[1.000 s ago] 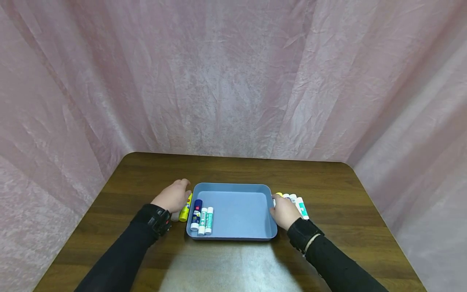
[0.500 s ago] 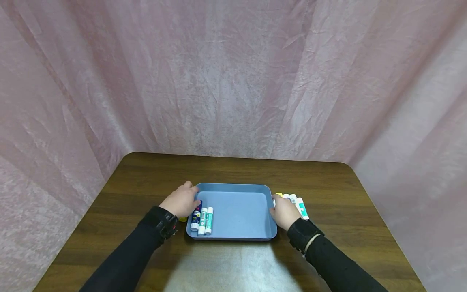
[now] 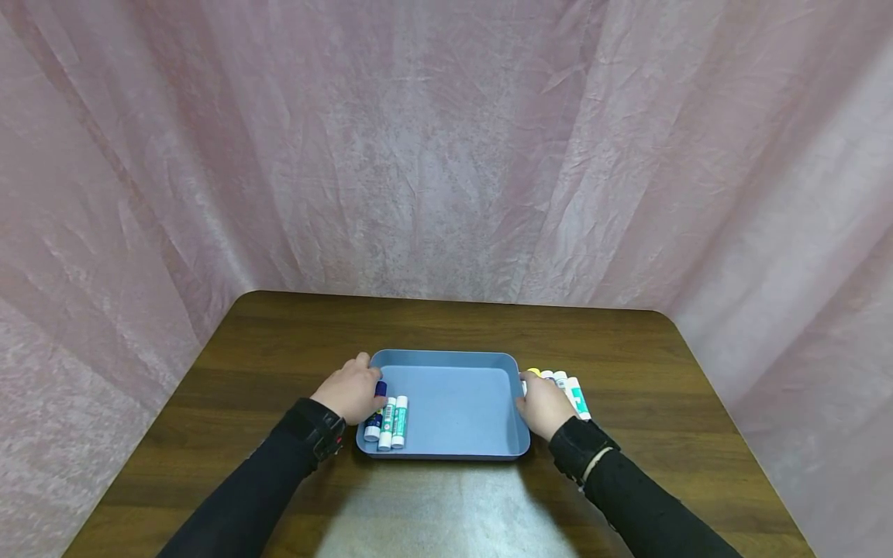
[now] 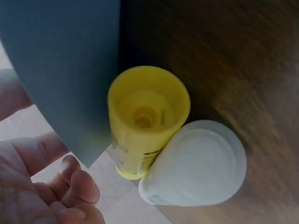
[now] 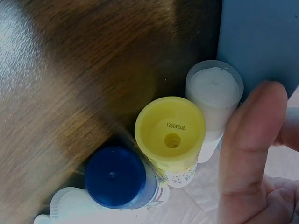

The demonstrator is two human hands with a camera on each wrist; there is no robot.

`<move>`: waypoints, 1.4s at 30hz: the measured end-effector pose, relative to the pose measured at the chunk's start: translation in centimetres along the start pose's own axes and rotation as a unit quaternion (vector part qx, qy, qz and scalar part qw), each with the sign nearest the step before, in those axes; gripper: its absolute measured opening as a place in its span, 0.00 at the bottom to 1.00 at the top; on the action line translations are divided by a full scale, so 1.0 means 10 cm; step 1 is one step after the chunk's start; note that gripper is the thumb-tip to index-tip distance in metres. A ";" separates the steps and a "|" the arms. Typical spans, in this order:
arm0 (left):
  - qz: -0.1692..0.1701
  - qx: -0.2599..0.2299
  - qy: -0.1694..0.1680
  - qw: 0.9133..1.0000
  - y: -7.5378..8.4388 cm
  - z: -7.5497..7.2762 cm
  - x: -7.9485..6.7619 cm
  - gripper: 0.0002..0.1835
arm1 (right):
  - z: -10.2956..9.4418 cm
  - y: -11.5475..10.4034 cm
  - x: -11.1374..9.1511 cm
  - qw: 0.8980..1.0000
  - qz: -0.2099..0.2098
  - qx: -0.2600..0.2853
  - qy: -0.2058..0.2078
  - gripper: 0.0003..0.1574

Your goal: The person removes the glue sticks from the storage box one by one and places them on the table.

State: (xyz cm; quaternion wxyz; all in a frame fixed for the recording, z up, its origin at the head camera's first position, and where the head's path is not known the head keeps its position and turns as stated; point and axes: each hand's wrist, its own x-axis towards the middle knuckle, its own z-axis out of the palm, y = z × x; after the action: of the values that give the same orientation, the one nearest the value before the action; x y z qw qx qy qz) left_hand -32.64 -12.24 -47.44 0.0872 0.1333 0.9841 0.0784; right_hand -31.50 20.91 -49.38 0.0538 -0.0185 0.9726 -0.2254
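Note:
A shallow blue tray (image 3: 453, 411) lies on the table with three glue sticks along its left side: a dark blue one (image 3: 373, 429) and two white-and-green ones, the rightmost (image 3: 400, 422) included. My left hand (image 3: 349, 393) grips the tray's left rim, thumb over the inside and partly covering the blue stick. At the opposite rim, my right hand (image 3: 546, 404) holds the tray's right side. Beside the left wall, the left wrist view has a yellow glue stick (image 4: 149, 102) and a white one (image 4: 205, 163); the head view hides both behind the hand.
Right of the tray sit several more glue sticks, among them a yellow one (image 5: 170, 126), a blue-capped one (image 5: 114, 177) and a clear-capped white one (image 5: 215, 88) close to the tray wall. A pink curtain (image 3: 446, 155) hangs behind the wooden table (image 3: 446, 314).
My left hand has moved rightward from beside the yellow glue stick onto the tray's left rim, then settled slightly lower. The right hand and tray look unmoved.

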 end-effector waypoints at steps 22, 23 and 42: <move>0.012 0.009 0.003 1.000 -0.02 0.03 0.00 0.28 | 0.01 0.00 0.00 1.000 -0.008 -0.010 0.008 0.29; 0.014 0.010 0.005 1.000 -0.02 0.03 0.00 0.28 | 0.01 0.00 0.00 1.000 -0.010 -0.011 0.009 0.28; 0.036 0.011 0.008 0.999 0.00 0.01 -0.05 0.23 | 0.01 0.00 0.02 1.000 -0.003 -0.021 0.012 0.27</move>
State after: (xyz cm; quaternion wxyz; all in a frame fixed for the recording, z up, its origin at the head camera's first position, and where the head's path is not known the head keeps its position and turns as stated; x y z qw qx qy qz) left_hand -32.11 -12.34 -47.48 0.0750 0.1688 0.9801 0.0722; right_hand -31.64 20.89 -49.51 0.0414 -0.0199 0.9777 -0.2049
